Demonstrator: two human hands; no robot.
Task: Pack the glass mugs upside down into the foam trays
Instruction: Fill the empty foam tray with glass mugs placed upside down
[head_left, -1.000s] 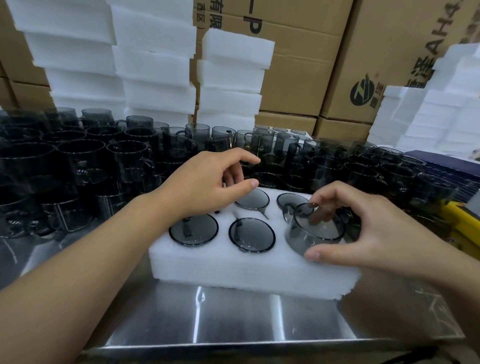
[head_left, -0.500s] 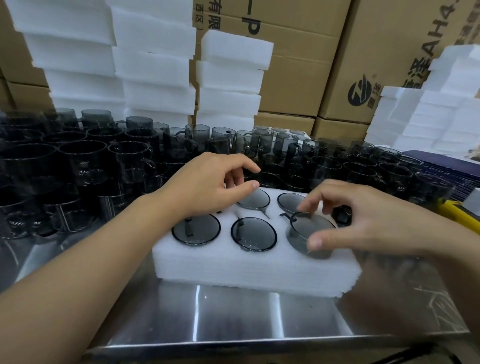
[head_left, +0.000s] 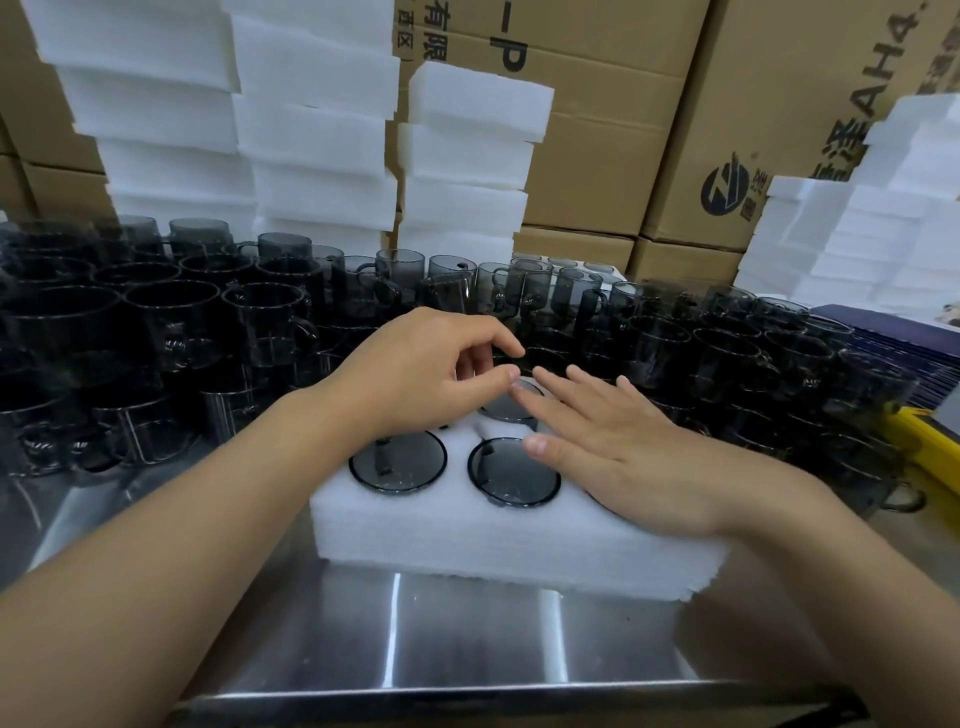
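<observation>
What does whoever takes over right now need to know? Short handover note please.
Left hand: empty, loosely curled over the foam tray's back-left corner.
Right hand: flat, palm down on the tray's right side, gripping nothing.
Mugs: three inverted mug bases show in the tray; the right pockets are hidden under the palm.
Left: check those pockets, then fill fresh trays from the foam stacks with the loose mugs behind.

Only readable stuff is on the cardboard boxes (head_left: 587, 156) stacked at the back. One has a big "P" plus the Chinese characters 有限 and 西区 near its top edge. The box to the right (head_left: 779, 104) shows "AHA" running up its side, and a round dark logo (head_left: 726, 188) lower down.
</observation>
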